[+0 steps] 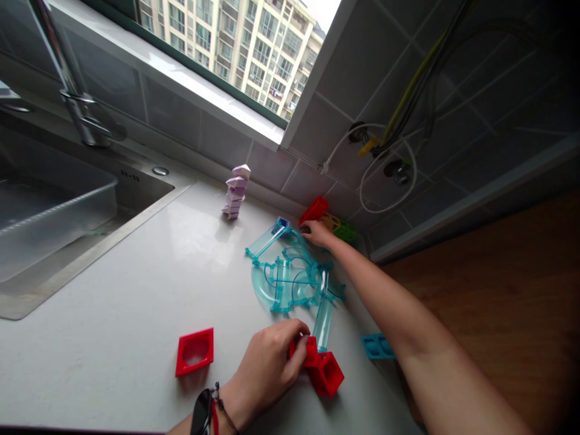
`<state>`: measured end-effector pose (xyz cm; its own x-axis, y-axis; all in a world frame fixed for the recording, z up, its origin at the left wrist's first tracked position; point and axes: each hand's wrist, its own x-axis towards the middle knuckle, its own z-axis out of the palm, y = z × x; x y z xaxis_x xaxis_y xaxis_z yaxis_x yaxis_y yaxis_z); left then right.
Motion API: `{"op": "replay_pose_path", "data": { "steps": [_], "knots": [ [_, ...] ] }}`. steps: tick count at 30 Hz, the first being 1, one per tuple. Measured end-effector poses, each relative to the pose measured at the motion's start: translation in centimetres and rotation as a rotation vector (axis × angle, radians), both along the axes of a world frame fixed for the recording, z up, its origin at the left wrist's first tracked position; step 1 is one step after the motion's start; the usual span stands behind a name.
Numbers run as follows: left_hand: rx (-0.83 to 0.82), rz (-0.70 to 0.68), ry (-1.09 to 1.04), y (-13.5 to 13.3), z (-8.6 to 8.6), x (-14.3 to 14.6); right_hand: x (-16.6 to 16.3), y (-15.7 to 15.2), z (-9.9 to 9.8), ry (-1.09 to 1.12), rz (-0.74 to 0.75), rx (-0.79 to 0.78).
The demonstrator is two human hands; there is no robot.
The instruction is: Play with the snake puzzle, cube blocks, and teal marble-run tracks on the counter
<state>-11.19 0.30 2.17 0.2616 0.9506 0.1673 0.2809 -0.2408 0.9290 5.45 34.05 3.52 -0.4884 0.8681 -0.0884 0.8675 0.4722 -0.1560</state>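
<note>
Near the front of the counter, my left hand [272, 356] has its thumb and fingers closed around a red toy block [312, 351]. Touching or close beside that block is a second, hollow red block [327, 374]. My right hand [316, 233] reaches to the back, its fingers curled beside the clear teal track pieces [284, 281] and a red block [314, 210]; what the fingers hold, if anything, is hidden. A dark blue block [281, 226] sits among the track pieces. One straight teal track piece [322, 323] extends toward the left hand.
A red block with a round hollow [194, 351] lies at front left. Yellow [331, 223] and green blocks [347, 231] sit by the wall. A pale purple stack [235, 192] stands at the back. At right is a blue block [377, 346]; the sink [149, 196] is left.
</note>
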Motion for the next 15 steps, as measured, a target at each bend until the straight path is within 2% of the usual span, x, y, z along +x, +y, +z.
{"op": "replay_pose_path", "data": {
  "steps": [6,15],
  "knots": [
    [0.022,0.001,-0.011,0.0,0.5,-0.1,-0.7,-0.4,0.1,-0.033,-0.08,0.059],
    [0.014,-0.021,-0.024,0.0,0.3,0.0,-1.3,-2.5,0.9,-0.064,-0.236,0.316]
  ]
}}
